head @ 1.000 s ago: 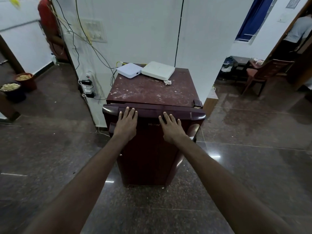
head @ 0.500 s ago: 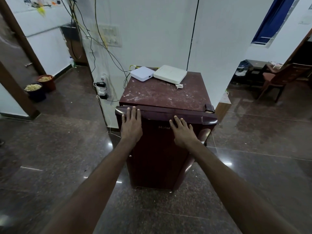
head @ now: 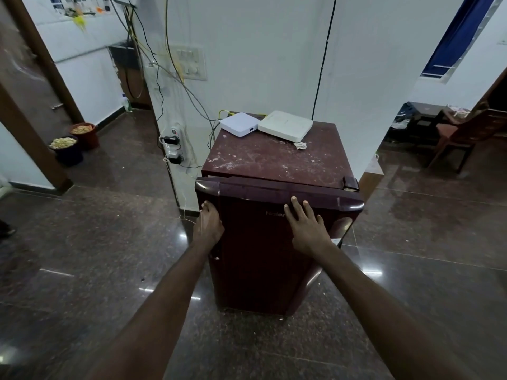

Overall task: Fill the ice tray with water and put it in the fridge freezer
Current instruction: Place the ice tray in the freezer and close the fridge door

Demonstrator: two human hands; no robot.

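A small maroon fridge [head: 277, 160] stands on the dark floor against a white pillar, with its door [head: 255, 256] shut. My left hand [head: 208, 224] lies at the door's left edge just under the top trim, fingers together and curled round the edge. My right hand [head: 306, 222] rests flat on the door front near the brand lettering, fingers spread, holding nothing. No ice tray is in view.
Two white boxes [head: 240, 128] [head: 285, 129] sit on the fridge top at the back. Cables and a power strip [head: 171, 149] hang on the pillar to the left. Two filled pots [head: 67, 149] stand far left; a wooden chair [head: 461, 133] far right.
My left hand has slid from the top trim of the door to its left edge. My right hand has slipped a little lower on the door front. The view has shifted left.
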